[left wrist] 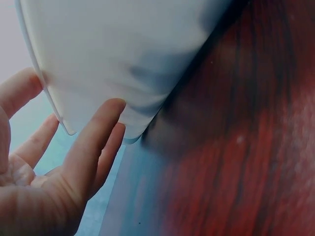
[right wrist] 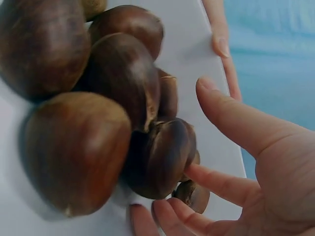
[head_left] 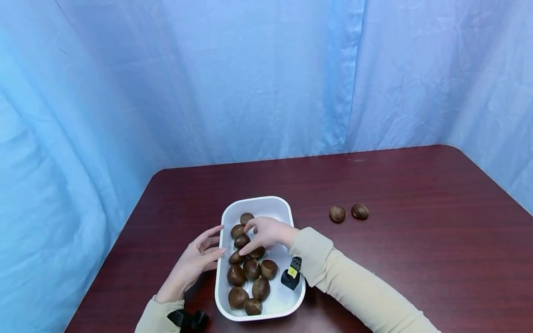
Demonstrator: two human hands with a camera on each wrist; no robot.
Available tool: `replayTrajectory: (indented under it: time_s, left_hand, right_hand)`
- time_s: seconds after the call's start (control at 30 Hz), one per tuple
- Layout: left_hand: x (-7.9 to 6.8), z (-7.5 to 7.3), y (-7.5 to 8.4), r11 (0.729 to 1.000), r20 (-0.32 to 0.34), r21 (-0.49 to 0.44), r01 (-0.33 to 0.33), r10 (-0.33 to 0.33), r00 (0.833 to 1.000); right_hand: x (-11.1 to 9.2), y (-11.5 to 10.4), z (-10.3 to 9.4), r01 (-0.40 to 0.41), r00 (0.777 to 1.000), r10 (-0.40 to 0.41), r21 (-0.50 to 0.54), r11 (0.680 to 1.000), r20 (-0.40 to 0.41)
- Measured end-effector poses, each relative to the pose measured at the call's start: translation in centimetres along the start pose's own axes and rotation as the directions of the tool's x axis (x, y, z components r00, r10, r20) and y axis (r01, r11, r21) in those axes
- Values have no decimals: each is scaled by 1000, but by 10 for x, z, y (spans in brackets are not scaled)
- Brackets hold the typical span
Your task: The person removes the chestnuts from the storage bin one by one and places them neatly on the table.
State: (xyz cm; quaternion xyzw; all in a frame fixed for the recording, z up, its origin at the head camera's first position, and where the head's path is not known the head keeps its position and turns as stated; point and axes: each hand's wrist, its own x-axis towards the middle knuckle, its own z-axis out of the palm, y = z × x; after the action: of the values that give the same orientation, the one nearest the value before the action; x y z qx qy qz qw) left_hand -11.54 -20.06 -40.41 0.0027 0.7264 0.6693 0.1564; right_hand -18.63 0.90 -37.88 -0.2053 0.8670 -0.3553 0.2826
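Observation:
A white rectangular tray (head_left: 276,300) holds several brown chestnuts (head_left: 236,298), most along its left side and near end. My left hand (head_left: 193,263) is at the tray's left side, fingers spread. In the left wrist view, the left hand's fingertips (left wrist: 116,104) touch the outer wall of the tray (left wrist: 98,54). My right hand (head_left: 268,232) reaches into the tray from the right, over the chestnuts in its middle. In the right wrist view, the thumb (right wrist: 231,113) stands apart from the fingers, which lie against a dark chestnut (right wrist: 165,162) and a smaller one behind it.
Two loose chestnuts, one rounder (head_left: 337,214) and one darker (head_left: 360,211), lie on the dark red wooden table (head_left: 395,249) right of the tray. Blue curtains (head_left: 258,83) hang behind the table and along both sides.

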Motion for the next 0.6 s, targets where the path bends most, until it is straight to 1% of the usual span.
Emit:
replayTrajectory:
  time_s: [0.2,0.4,0.6]
  left_hand:
    - [-1,0,0,1000,18,-6,-18,18,1000]
    - [-1,0,0,1000,16,-10,-22,22,1000]
    - [0,0,-1,1000,17,-15,-26,26,1000]
  right_hand:
    - [1,-1,3,-2,1000,2,-40,999,0]
    - [1,-1,4,-32,999,32,-1,999,14]
    - [1,1,3,-21,1000,21,5,1000,21]
